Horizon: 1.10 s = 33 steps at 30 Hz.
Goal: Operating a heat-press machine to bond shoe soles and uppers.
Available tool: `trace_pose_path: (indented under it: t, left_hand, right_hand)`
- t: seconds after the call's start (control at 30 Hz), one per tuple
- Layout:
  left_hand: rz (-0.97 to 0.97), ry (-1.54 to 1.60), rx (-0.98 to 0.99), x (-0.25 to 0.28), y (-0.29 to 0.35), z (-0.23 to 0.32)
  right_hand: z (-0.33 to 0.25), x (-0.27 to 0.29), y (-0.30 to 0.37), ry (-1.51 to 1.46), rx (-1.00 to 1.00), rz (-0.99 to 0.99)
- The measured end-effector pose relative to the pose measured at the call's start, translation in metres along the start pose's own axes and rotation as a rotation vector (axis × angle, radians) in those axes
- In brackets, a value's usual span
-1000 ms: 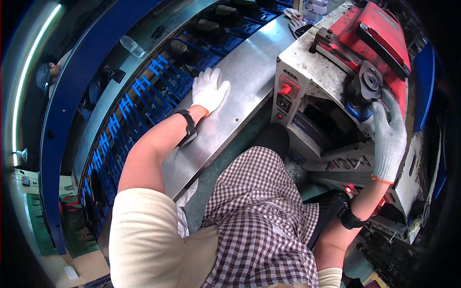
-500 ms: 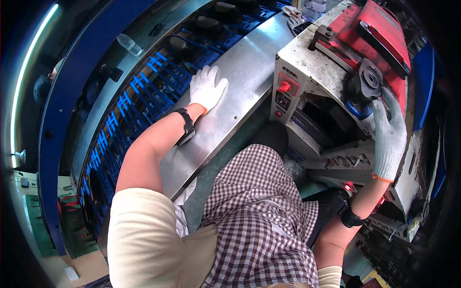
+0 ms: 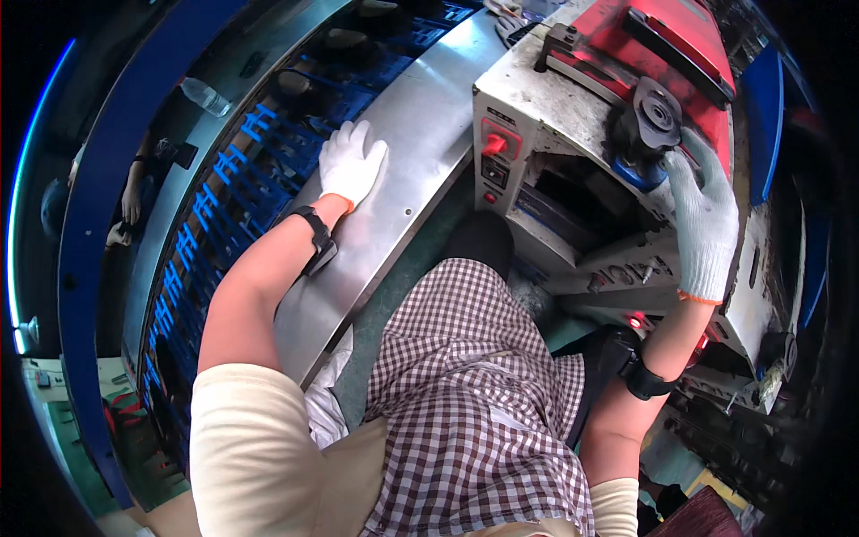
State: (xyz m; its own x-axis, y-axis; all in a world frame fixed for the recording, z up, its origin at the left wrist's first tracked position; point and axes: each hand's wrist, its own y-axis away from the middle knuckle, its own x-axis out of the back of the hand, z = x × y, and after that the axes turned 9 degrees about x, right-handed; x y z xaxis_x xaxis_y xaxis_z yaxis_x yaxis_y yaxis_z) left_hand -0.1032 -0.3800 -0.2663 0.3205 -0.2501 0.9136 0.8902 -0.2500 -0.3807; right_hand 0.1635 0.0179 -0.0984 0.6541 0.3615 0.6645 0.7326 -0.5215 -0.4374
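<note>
My left hand, in a white knit glove with an orange cuff edge, lies flat on the metal bench top. Its fingers are stretched toward the blue racks and hold nothing. At the right, my right hand, gloved alike, bends its fingers against the lower right edge of a black moulded part with a round, ringed face. This part sits over a blue base at the front of a red and white machine. Its underside and some of my fingertips are hidden.
Blue racks with dark pieces run along the bench's far side. A clear plastic bottle lies beyond them. Another person's hand shows at the left. Gloves lie at the bench's far end. A red switch faces me.
The whole view has shifted, so the bench and machine sit further left. Both my hands keep their places on the bench and the black part. Another person's arm now shows at the left.
</note>
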Motion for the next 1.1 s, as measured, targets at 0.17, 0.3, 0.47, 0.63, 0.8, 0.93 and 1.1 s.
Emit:
trace_pose_path:
  t: [0.17,0.3,0.47,0.63,0.8,0.93,1.1]
  left_hand:
    - [0.002,0.035,0.010,-0.005,0.001,0.003]
    - [-0.008,0.076,0.031,-0.006,0.003,0.000]
    - [-0.246,0.091,0.121,0.007,0.006,-0.030]
    - [-0.374,0.091,0.159,0.032,0.024,-0.056]
    - [-0.156,0.049,0.121,0.034,0.050,-0.054]
    - [-0.123,0.016,0.208,0.040,0.051,-0.047]
    - [-0.169,0.031,0.243,0.037,0.051,-0.046]
  right_hand:
    - [0.002,0.003,0.001,-0.127,-0.071,-0.019]
    - [0.000,0.005,0.002,-0.068,-0.033,-0.001]
    - [0.008,0.002,-0.001,-0.045,0.019,-0.020]
    - [0.011,0.001,0.000,-0.015,0.093,0.015]
    - [0.009,0.001,-0.001,-0.081,0.079,0.027]
    - [0.003,0.001,0.000,-0.104,-0.009,0.024]
    - [0.003,0.003,0.002,-0.140,-0.046,0.018]
